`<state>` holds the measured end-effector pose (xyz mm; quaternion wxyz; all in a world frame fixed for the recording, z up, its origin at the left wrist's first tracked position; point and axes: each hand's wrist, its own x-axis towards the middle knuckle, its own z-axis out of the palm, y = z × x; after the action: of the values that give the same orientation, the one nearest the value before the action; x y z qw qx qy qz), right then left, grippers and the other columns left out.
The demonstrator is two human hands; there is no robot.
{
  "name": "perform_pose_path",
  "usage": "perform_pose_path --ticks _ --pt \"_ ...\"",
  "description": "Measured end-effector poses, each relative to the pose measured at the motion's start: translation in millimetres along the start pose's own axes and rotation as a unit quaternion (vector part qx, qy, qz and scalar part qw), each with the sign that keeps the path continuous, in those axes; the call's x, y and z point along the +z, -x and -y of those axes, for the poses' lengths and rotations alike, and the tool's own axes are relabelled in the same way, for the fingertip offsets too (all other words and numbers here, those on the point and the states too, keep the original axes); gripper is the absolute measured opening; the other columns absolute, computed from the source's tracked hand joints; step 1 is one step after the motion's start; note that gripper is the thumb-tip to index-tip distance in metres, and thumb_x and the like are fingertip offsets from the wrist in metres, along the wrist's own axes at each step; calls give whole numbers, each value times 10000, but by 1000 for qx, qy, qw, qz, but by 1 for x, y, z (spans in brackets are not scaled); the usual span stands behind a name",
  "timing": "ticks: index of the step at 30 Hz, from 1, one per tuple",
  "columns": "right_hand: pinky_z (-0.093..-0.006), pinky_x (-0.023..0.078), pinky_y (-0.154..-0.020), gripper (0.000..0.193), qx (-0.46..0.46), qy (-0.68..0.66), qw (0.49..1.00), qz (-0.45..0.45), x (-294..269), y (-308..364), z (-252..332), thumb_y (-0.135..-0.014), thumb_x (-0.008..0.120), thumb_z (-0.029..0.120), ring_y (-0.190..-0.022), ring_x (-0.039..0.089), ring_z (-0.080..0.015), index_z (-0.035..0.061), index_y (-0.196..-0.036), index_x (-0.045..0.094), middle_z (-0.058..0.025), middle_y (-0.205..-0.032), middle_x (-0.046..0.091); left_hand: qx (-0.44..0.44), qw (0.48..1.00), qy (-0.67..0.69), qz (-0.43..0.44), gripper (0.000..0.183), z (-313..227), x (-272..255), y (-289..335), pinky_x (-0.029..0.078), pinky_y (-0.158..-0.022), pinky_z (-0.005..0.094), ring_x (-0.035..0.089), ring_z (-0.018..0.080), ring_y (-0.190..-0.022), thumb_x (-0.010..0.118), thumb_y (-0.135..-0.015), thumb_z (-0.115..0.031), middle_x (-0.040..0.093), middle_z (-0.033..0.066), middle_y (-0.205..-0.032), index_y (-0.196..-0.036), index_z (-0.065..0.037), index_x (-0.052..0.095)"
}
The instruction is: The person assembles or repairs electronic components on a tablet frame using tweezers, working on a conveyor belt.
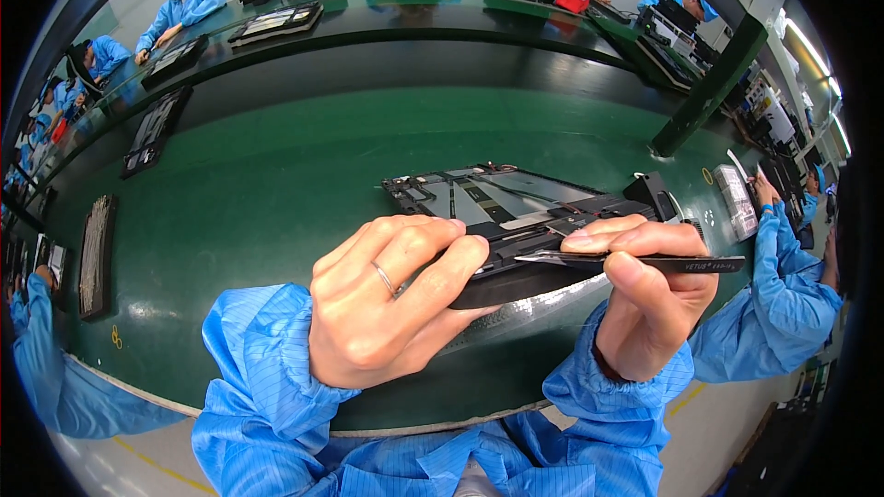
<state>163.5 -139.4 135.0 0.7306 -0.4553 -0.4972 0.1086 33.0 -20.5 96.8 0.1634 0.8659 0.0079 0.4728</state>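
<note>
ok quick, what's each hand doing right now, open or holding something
Left hand: part closed, holding the near edge of the dark flat device.
Right hand: closed, holding black tweezers.

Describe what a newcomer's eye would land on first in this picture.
Probably the black tweezers, held in the right hand with their points over the near side of an opened dark device, right of center. Next comes the left hand, wearing a thin ring and touching the device's near-left side. Beyond, the broad green table stretches toward a co-worker in blue at upper left.
</note>
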Motion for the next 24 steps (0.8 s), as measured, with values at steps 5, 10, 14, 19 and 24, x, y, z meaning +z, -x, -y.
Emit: perform_pose_path --ticks 5,10,14,19,24 --pt "-337 475 -648 132 2 -6 1000 -6 0 2 -1 -607 540 -81 -676 583 -270 -60 -736 533 -211 -713 585 3 1000 6 1 435 1 1 1 485 -607 309 572 272 -733 735 -499 -83 559 150 -788 -870 16 531" --pt "-337 474 -645 145 -13 7 1000 5 0 2 -1 -607 540 -86 -672 582 -268 -63 -750 530 -213 -715 584 88 994 -48 -32 399 5 4 5 490 -586 345 574 282 -682 715 -515 -61 547 164 -799 -877 -43 548" --pt "-335 475 -640 144 1 3 1000 -1 1 1 0 -604 542 -84 -670 582 -267 -61 -746 531 -212 -717 585 130 985 -104 -45 381 9 7 3 476 -565 297 548 219 -625 617 -508 -95 526 139 -738 -886 -134 583" --pt "-334 449 -715 172 -46 65 996 -37 -7 1 4 -609 536 -96 -706 581 -262 -43 -772 521 -217 -758 584 144 984 -100 -37 380 11 8 1 469 -558 286 544 206 -613 593 -497 -113 523 125 -718 -878 -123 589" --pt "-301 425 -717 299 -167 235 958 12 1 -2 -16 -606 617 -96 -757 579 -248 -36 -886 531 -174 -831 591 101 992 -74 6 400 -7 7 -16 468 -562 334 549 250 -634 683 -510 -60 530 148 -799 -896 -79 580"
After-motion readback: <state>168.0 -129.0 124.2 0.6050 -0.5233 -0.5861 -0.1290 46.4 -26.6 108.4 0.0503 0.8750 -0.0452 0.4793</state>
